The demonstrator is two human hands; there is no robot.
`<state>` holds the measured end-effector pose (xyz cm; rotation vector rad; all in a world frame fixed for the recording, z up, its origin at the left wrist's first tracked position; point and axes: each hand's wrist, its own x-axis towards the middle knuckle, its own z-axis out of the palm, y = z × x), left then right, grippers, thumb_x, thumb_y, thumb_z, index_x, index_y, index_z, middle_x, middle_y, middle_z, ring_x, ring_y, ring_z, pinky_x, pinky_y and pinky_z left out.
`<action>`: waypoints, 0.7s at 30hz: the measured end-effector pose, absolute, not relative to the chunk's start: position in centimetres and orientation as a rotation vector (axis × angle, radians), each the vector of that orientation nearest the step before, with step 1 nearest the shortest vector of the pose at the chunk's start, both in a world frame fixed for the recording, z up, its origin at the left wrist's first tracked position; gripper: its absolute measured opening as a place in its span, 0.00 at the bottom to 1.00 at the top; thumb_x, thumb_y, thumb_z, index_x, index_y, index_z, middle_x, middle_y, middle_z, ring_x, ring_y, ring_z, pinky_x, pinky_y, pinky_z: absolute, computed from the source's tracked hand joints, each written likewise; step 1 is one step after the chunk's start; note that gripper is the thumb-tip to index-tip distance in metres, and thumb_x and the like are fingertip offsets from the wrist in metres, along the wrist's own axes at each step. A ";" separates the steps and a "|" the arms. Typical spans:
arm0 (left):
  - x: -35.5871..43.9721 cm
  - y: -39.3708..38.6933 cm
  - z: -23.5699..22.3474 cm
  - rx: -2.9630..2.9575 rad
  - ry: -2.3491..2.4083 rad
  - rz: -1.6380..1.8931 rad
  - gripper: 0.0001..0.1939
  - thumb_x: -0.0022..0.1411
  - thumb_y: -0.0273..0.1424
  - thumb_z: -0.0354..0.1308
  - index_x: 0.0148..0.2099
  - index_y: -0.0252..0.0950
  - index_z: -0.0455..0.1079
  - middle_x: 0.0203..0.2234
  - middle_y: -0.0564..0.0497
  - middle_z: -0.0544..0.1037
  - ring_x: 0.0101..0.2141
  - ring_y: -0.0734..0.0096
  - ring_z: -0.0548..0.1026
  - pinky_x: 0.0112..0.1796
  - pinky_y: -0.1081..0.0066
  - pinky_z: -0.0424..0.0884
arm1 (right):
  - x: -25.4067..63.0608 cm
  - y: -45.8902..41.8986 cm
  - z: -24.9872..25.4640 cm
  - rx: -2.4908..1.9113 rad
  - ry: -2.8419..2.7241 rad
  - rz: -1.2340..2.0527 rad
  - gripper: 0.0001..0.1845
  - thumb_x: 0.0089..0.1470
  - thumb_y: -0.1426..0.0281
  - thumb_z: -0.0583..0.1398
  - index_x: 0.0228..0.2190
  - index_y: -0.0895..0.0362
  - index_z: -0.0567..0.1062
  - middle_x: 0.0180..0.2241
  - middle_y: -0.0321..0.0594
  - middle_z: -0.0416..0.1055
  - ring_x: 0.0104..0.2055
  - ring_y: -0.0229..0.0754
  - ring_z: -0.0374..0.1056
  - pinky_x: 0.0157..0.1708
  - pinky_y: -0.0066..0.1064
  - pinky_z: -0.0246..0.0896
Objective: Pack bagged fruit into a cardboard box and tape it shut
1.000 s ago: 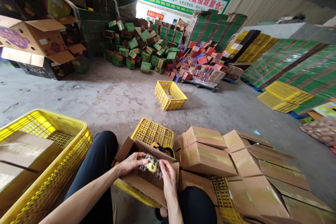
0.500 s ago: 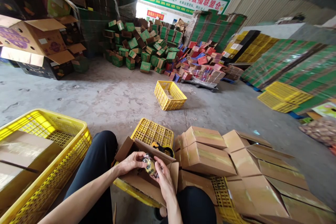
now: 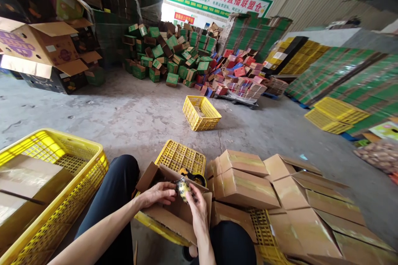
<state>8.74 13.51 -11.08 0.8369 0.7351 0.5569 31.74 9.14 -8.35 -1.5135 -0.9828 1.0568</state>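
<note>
Wrapped item (image 3: 184, 190), yellow under clear film with dark markings: turned more upright and shifted slightly right since the earlier frame, while the left hand's lower fingers have spread away from it. I log its position as lower centre of the frame, above the open carton.

Right hand (image 3: 197, 206): fingers and thumb closed around the wrapped item, gripping it from the right.

Left hand (image 3: 158, 195): at the item's left side, fingers loosely bent and partly parted; whether the fingertips touch the film, I cannot tell.

Open carton (image 3: 169, 218), brown: one, directly below both hands, flaps raised, resting on a yellow crate (image 3: 157, 226). Contents mostly hidden by the hands.

Perforated yellow crate (image 3: 178, 157): one, just behind the open carton. Tape dispenser (image 3: 200, 179), black and yellow-orange: one, at this crate's near right corner.

Brown cartons (image 3: 245, 188), taped: several, grouped lower right, near the open carton.

Large yellow crate (image 3: 76, 192): one, lower left, holding brown boxes (image 3: 29, 182).

Small yellow crate (image 3: 203, 122): one, centre of the frame, on the grey floor (image 3: 133, 107).

Green boxes (image 3: 172, 78): a loose heap, upper centre; red and blue boxes (image 3: 239, 71) piled to their right.
</note>
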 end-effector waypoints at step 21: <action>9.3 13.0 -10.0 0.762 0.594 0.691 0.34 0.54 0.46 0.79 0.56 0.35 0.73 0.46 0.42 0.80 0.44 0.60 0.79 0.46 0.66 0.72 | 30.7 8.6 -8.0 -1.396 -0.957 1.213 0.42 0.42 0.41 0.75 0.52 0.52 0.84 0.55 0.53 0.81 0.58 0.63 0.77 0.55 0.51 0.77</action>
